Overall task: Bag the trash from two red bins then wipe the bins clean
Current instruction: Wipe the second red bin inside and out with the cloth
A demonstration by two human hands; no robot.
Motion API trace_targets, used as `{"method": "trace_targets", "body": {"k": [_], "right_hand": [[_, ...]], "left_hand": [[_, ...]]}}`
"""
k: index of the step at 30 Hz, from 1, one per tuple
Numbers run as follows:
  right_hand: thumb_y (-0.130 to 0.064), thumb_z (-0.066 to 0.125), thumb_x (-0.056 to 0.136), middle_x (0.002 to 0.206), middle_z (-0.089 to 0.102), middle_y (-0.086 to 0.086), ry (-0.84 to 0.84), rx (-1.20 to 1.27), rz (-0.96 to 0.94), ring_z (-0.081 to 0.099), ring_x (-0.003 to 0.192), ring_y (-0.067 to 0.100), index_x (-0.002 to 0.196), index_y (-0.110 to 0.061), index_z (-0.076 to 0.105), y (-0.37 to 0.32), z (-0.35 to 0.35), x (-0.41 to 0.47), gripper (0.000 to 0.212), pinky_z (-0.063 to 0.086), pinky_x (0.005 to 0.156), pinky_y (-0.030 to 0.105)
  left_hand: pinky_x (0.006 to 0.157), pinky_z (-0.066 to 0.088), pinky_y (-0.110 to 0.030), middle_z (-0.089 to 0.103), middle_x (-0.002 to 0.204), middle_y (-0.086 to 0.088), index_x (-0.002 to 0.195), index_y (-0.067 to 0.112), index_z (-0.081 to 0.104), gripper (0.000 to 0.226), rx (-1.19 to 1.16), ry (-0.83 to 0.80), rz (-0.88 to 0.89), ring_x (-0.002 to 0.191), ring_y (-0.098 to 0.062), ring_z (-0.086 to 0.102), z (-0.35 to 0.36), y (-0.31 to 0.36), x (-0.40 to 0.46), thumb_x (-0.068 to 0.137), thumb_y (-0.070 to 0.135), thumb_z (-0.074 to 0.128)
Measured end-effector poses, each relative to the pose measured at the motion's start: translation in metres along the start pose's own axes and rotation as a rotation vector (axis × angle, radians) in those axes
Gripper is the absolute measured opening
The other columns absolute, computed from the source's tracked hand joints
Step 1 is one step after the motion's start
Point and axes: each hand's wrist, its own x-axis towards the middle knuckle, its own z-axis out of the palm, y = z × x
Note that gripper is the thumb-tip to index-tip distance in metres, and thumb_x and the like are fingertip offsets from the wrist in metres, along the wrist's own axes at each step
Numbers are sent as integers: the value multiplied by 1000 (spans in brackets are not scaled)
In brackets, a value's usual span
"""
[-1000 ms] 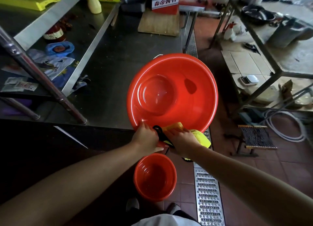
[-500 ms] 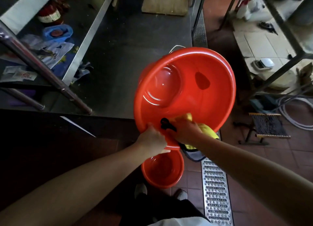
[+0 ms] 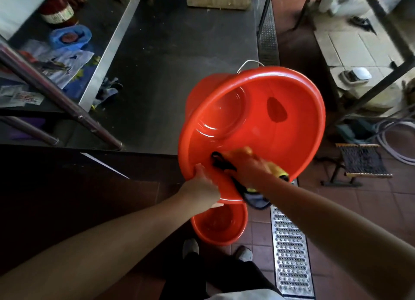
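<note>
Inside tilted big bin (image 3: 292, 129), my right hand (image 3: 249, 167) clutches cloth (image 3: 275, 170); left hand (image 3: 202, 185) grips rim.

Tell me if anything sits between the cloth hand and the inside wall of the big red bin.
Nothing visible does. The right hand presses the yellow cloth straight against the inner wall of the large red bin, near its rim, while the left hand grips that rim.
</note>
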Motion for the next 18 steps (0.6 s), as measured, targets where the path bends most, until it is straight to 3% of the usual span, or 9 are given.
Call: {"method": "trace_targets", "body": {"k": [2, 4, 6, 9, 11, 13, 15, 18], "right_hand": [[-46, 47, 99, 149, 41, 0, 36, -192, 171, 36, 139, 27, 146, -45, 36, 18, -8, 12, 48, 32, 112, 43], [-40, 41, 102, 151, 40, 7, -18, -172, 268, 35, 140, 31, 147, -37, 37, 6, -3, 23, 45, 26, 114, 45], [-49, 40, 102, 149, 45, 9, -82, -2, 157, 44, 134, 34, 149, -40, 35, -20, 7, 22, 48, 30, 113, 47], [-60, 44, 97, 158, 37, -3, -87, 46, -37, 38, 142, 28, 153, -47, 24, -12, 10, 14, 61, 33, 114, 49], [-60, 44, 97, 158, 35, -2, -40, -121, 47, 29, 145, 27, 152, -46, 25, 11, 3, 26, 60, 28, 116, 48], [-57, 42, 98, 151, 42, 5, -15, -183, 192, 32, 142, 30, 149, -39, 34, 15, 8, 41, 54, 28, 113, 47], [-57, 41, 99, 143, 51, 9, -24, -76, 166, 43, 134, 31, 146, -36, 38, -2, 20, 53, 52, 32, 106, 46], [-61, 40, 98, 150, 47, 7, -66, 53, 43, 51, 130, 34, 151, -46, 28, -1, 30, 60, 56, 41, 105, 46]], "left_hand": [[101, 32, -71, 54, 122, -40, 121, -13, 55, 33, -11, -33, 18, 115, -57, 50, -3, -1, 2, 96, 5, 42], [97, 39, -68, 61, 116, -34, 116, -6, 62, 31, 33, -48, -7, 110, -52, 57, -7, -2, 0, 94, 8, 45], [92, 45, -66, 66, 110, -29, 113, 0, 67, 33, 68, -16, -15, 105, -49, 61, -6, -3, -2, 89, 10, 46], [97, 36, -71, 52, 122, -44, 123, -16, 52, 39, 75, -28, -2, 114, -60, 49, 9, -3, 0, 92, 2, 38], [96, 39, -69, 49, 123, -47, 124, -20, 49, 41, 108, -21, -32, 113, -62, 49, 4, -1, 1, 93, 4, 36], [92, 44, -67, 52, 120, -46, 122, -18, 52, 42, 144, -23, -39, 109, -61, 53, -1, 4, 4, 93, 8, 38], [91, 44, -66, 55, 118, -44, 121, -16, 55, 44, 165, -24, -17, 108, -60, 54, -1, 6, 6, 91, 11, 38], [86, 49, -63, 61, 111, -40, 116, -10, 63, 46, 216, -37, 40, 103, -57, 58, 9, 1, 0, 91, 21, 40]]}}
